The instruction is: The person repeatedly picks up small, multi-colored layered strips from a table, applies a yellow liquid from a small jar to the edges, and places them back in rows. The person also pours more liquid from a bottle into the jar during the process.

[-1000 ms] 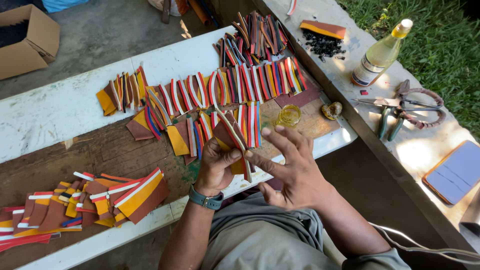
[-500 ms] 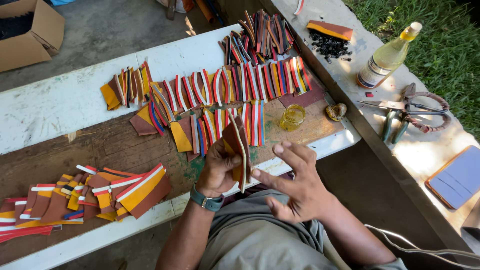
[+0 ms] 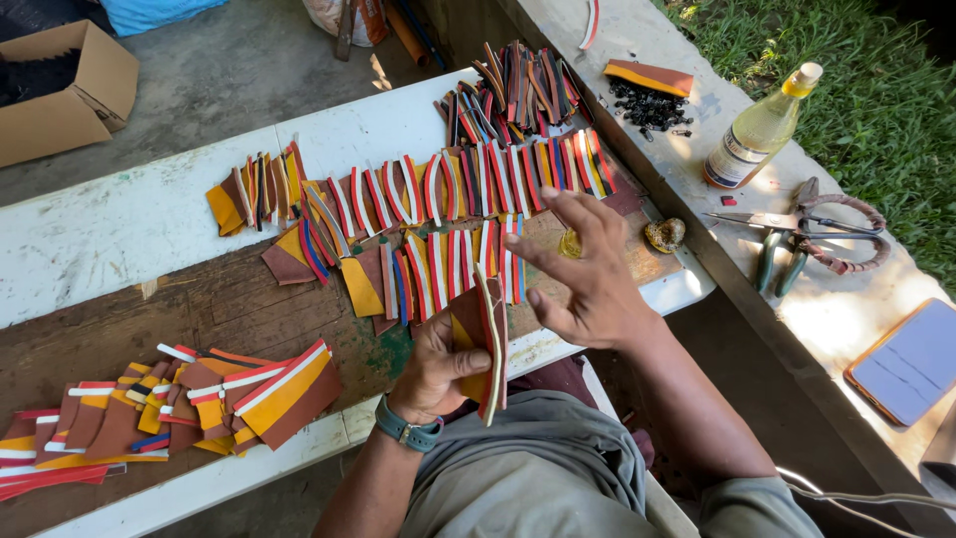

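A folded leather piece (image 3: pixel 486 344), brown with yellow, red and white stripes along its edge, stands on edge in the left hand (image 3: pixel 438 364), over the near rim of the desk (image 3: pixel 129 229). The grip of that hand is closed on it: thumb across the near face, fingers behind, the piece pinched firmly with its lower end hanging below the palm. A teal watch (image 3: pixel 406 428) sits on the wrist under the grip.

Just to the right of the grip, the right hand (image 3: pixel 588 284) is spread wide, fingers fanned and holding nothing; its fingertips are close to the top of the piece, but I cannot tell whether they touch it.

Directly beyond the grip lie rows of similar striped pieces (image 3: pixel 438 229), overlapped like fallen cards, and farther beyond them a loose heap of strips (image 3: pixel 518 90). Left of the grip, near the desk's front edge, is a second pile of striped pieces (image 3: pixel 199 399).

Right of the open hand a small yellow jar (image 3: pixel 570 242) and a brown shell-like lump (image 3: pixel 664 235) rest on the desk. Farther right, on a concrete ledge (image 3: pixel 717 249), lie scissors (image 3: pixel 787 221), green-handled pliers (image 3: pixel 772 264), a bottle of yellow liquid (image 3: pixel 762 128), black beads (image 3: pixel 649 107) and a phone (image 3: pixel 911 359). Far to the left, on the floor, stands a cardboard box (image 3: pixel 65 95).
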